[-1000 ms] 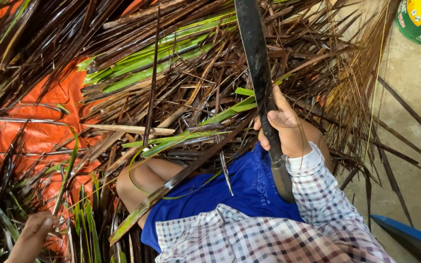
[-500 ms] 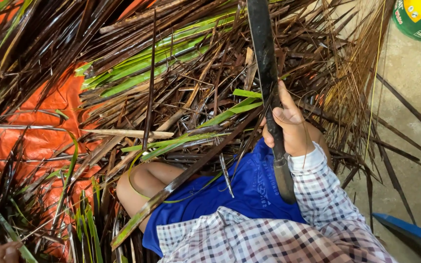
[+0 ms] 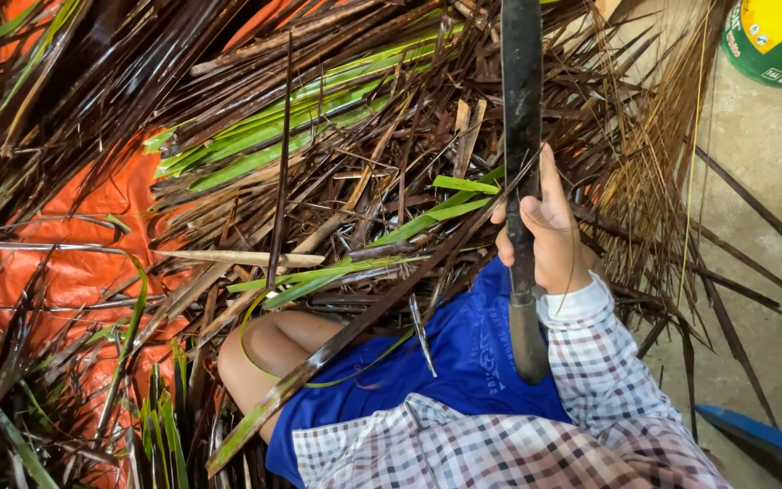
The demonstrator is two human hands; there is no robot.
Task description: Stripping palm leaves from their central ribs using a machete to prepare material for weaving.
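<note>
Leaves [image 3: 337, 172] lie heaped in front of the seated person, dark brown dry strips mixed with a few fresh green ones, piled over an orange sheet [image 3: 74, 263] that shows through on the left. The right hand [image 3: 547, 231] is clenched around a long dark blade [image 3: 520, 109], gripping it just above its rounded handle [image 3: 529, 340]; the blade stands nearly upright and runs out of sight at the top edge, with the thumb pressed along its side. The handle end hangs over the person's lap, just above the blue shorts [image 3: 450, 358]. One long leaf strip [image 3: 355, 330], brown with a green tip, slants from the hand down across the bare knee [image 3: 269, 349] toward the lower left. A checked sleeve [image 3: 608, 362] covers the right forearm. The left hand is nowhere in view, so I cannot tell what it is doing. On the concrete floor [image 3: 771, 226] to the right, a green and yellow bucket [image 3: 776, 41] sits in the top corner, well apart from the pile, and a blue edge [image 3: 762, 435] shows at the lower right.
</note>
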